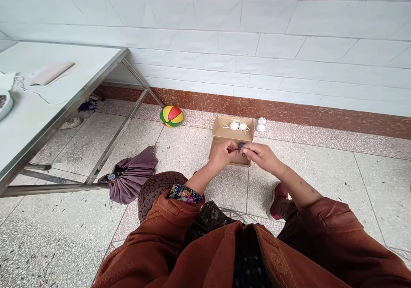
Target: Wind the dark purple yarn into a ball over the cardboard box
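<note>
Both hands meet over an open cardboard box (221,135) on the floor. Between them is a small dark purple bundle (241,145) that looks like wound yarn, partly covered by the fingers. My left hand (224,154) pinches its left side with thumb and fingertips. My right hand (261,156) grips the right side, thumb on top. Two white balls of string (234,125) lie in the far part of the box, with loose ends trailing. Just right of the box, touching the skirting strip, are more white string balls (261,124).
A red, yellow and green ball (171,116) sits near the wall. At left stands a metal-framed table (80,73), its leg close to a folded purple umbrella (135,172). My red shoe (276,200) is on the speckled tile floor (327,176).
</note>
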Motion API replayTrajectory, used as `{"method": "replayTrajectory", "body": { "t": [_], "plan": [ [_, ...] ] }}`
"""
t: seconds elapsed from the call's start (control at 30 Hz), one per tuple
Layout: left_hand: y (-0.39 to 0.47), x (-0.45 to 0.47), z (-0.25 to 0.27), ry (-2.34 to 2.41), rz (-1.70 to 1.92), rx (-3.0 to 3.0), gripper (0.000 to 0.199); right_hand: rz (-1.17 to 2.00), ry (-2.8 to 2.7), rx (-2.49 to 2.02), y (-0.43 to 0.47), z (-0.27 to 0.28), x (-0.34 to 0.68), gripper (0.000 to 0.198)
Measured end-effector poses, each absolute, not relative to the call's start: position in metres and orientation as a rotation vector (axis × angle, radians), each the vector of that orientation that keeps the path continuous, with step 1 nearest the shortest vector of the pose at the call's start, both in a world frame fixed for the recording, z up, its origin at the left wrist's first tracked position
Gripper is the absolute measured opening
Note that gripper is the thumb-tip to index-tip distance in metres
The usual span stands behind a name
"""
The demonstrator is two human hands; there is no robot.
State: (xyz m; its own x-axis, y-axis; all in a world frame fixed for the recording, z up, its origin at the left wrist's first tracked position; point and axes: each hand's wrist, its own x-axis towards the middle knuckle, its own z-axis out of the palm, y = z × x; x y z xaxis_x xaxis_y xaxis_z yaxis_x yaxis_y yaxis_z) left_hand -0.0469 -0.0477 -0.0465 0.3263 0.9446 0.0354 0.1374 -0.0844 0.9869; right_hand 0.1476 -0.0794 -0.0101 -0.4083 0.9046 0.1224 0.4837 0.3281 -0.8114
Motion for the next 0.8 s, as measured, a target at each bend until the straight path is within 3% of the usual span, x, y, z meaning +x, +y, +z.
{"method": "replayTrajectory", "body": {
  "t": [0.27,0.47,0.63,0.8],
  "plan": [
    [-0.055,-0.039,-0.033,0.749,0.803,1.285,0.026,1.144,-1.704,-1.361,-0.062,-0.038,0.154,0.042],
    [-0.050,-0.044,-0.032,0.898,0.973,1.236,0.024,1.254,-1.885,-1.368,-0.080,-0.059,0.132,0.038],
    [-0.044,-0.048,-0.042,1.073,1.038,1.391,0.015,1.147,-2.171,-1.114,-0.091,-0.040,0.129,0.038],
    [-0.048,-0.047,-0.046,1.064,0.920,1.507,0.017,1.020,-2.000,-1.163,-0.079,-0.013,0.149,0.039]
  ]
}}
